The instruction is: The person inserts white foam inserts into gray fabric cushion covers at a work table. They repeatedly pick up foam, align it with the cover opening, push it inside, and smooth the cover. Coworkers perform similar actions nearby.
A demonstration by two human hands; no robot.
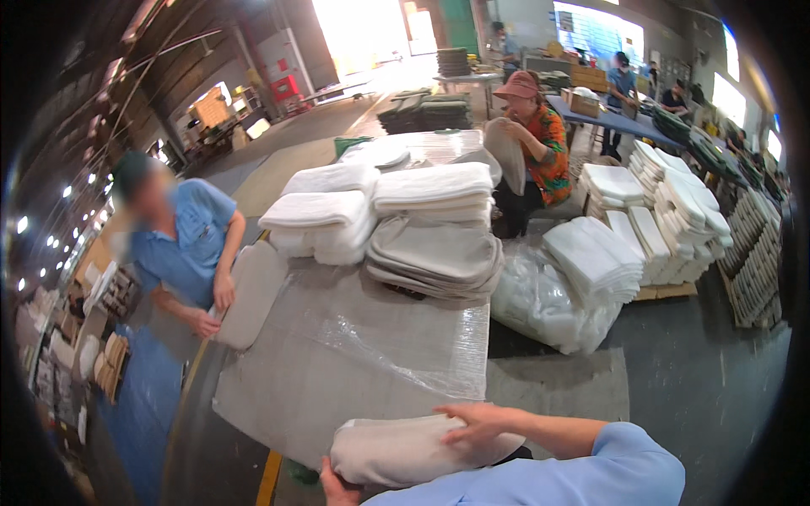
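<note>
A plump beige fabric cushion [392, 451] lies at the near edge of the work table, close against my body. My left hand [336, 487] grips its left end, with part of the hand cut off by the lower rim. On the cushion's upper right rests my right hand [481, 423], palm down with its fingers spread. Farther up the table is a stack of beige-grey fabric covers [434, 257]. Behind it stand folded white pads in two piles, the left pile [321, 211] and the right pile [434, 190].
Clear plastic film [405, 354] covers part of the table [295, 371]. At the left, a co-worker in blue [181, 240] holds a flat beige piece [253, 295]; another in a pink cap [540, 135] handles a cover. White pads [591, 253] rest on a plastic bag [540, 304] at right.
</note>
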